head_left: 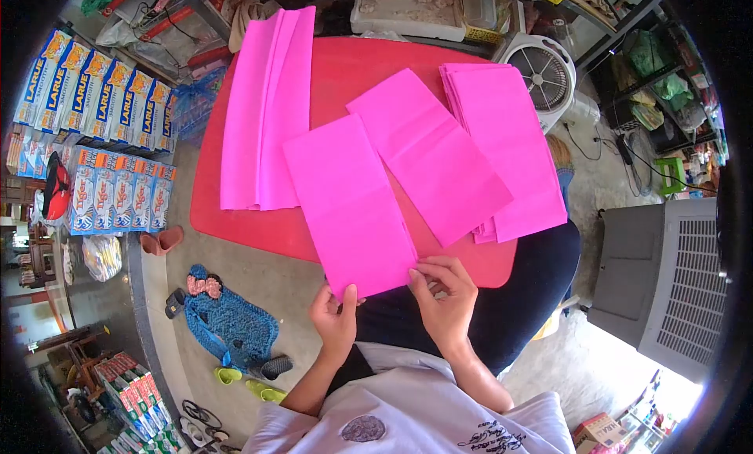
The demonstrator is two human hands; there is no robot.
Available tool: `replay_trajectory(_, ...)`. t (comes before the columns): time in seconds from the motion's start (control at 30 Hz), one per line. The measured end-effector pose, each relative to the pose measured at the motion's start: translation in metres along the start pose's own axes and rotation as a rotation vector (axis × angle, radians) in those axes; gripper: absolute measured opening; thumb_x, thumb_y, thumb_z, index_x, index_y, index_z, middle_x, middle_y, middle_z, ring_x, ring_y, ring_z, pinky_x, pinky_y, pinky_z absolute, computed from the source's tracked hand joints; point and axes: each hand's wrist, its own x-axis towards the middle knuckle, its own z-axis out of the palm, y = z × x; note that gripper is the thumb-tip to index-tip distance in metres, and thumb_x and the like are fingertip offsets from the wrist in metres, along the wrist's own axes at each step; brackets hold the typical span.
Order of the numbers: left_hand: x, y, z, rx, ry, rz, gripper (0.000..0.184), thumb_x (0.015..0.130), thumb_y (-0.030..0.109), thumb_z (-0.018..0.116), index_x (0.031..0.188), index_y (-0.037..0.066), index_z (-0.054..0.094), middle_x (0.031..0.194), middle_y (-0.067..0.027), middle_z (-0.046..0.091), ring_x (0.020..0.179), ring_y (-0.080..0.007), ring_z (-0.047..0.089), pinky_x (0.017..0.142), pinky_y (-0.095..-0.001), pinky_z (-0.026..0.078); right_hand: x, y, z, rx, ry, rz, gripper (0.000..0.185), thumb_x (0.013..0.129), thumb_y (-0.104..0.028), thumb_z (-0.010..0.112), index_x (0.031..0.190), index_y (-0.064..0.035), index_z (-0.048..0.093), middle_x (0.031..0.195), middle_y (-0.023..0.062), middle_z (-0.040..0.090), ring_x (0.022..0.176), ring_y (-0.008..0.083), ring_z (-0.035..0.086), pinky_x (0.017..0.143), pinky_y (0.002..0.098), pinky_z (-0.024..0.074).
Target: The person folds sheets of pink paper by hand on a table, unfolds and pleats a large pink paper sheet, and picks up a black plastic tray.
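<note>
A folded bright pink paper sheet point(353, 207) lies partly on the red table point(251, 228), its near end reaching past the table edge. My left hand point(336, 319) pinches its near left corner between thumb and fingers. My right hand point(444, 299) pinches the near right corner the same way. Just beyond lies a second folded pink sheet point(439, 156), touching the stack of folded pink paper point(518, 144) on the right. On the left side of the table rests a long pink sheet point(267, 109) with lengthwise folds.
A white fan point(541, 74) stands behind the table's right side. Beer cartons point(98, 93) are stacked at far left. A blue mat point(235, 321) and several shoes lie on the floor at lower left. A large grey appliance point(663, 281) stands at right.
</note>
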Motion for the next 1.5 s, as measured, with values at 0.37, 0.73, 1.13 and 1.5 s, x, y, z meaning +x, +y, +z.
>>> replay_trajectory(0.37,-0.001,-0.004,-0.007,-0.032,-0.071,0.023,0.018,0.108,0.011,0.053,0.107,-0.006,0.061,0.095,-0.0052,0.065,0.078,-0.0104,0.063,0.069,-0.0254,0.051,0.001,0.012,-0.002,0.101,-0.03,0.044,0.007,0.089,-0.002,0.077,0.094,0.0013,0.075,0.097,0.008,0.071,0.066,0.0061,0.061,0.057,0.0214,0.046)
replay_trajectory(0.73,0.051,0.036,-0.031,0.508,0.111,0.419,0.014,0.102,0.012,0.059,0.098,0.0,0.065,0.091,-0.0045,0.058,0.076,-0.0128,0.053,0.065,-0.0284,0.043,0.002,0.004,-0.019,0.182,-0.1,0.176,0.007,0.092,-0.002,0.073,0.096,0.004,0.07,0.103,0.0091,0.066,0.074,0.0097,0.066,0.061,0.0231,0.0506)
replay_trajectory(1.13,0.166,0.096,0.09,0.736,-0.997,1.058,0.023,0.085,0.012,0.073,0.107,0.005,0.073,0.125,-0.0133,0.062,0.117,-0.034,0.059,0.1,-0.0468,0.049,-0.008,0.017,-0.049,0.115,-0.085,0.111,0.006,0.091,0.001,0.072,0.096,0.0036,0.069,0.105,0.0103,0.063,0.075,0.0109,0.065,0.061,0.0238,0.0501)
replay_trajectory(1.5,0.188,0.061,0.131,0.616,-1.042,1.451,0.038,0.077,0.023,0.085,0.064,0.01,0.051,0.072,-0.0043,0.049,0.066,-0.022,0.052,0.058,-0.0353,0.044,-0.022,0.011,-0.059,-0.209,-0.066,0.078,0.01,0.087,-0.005,0.078,0.091,-0.0016,0.07,0.083,0.0075,0.059,0.057,0.0152,0.053,0.052,0.0301,0.0426)
